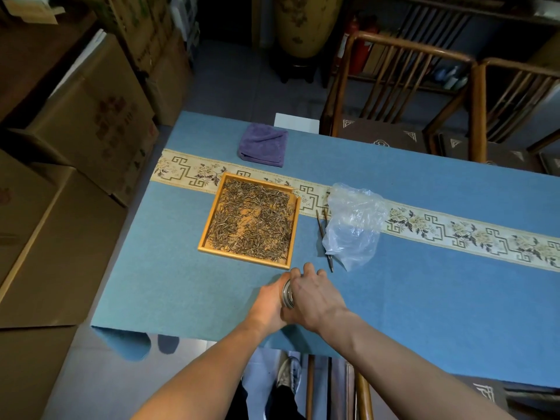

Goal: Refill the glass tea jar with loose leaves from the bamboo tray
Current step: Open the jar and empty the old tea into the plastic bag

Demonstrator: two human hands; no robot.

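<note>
We hold the glass tea jar (288, 294) between both hands near the front edge of the table (181, 283), just in front of the bamboo tray's (209, 225) near right corner. Only its ribbed metal lid shows; the glass body is hidden. Our right hand (315, 298) curls over the lid from the right, fingers wrapped round it. Our left hand (269, 301) cups the jar from the left, fingers bent around what we cannot see. The loose leaves (254, 222) lie spread across the square tray, thinner at its middle. Right of the tray lie dark tongs (320, 230), partly under a crumpled clear plastic bag (353, 222). Farther back a folded purple cloth (263, 145) rests beside the patterned runner (454, 228) that crosses the blue tablecloth.
</note>
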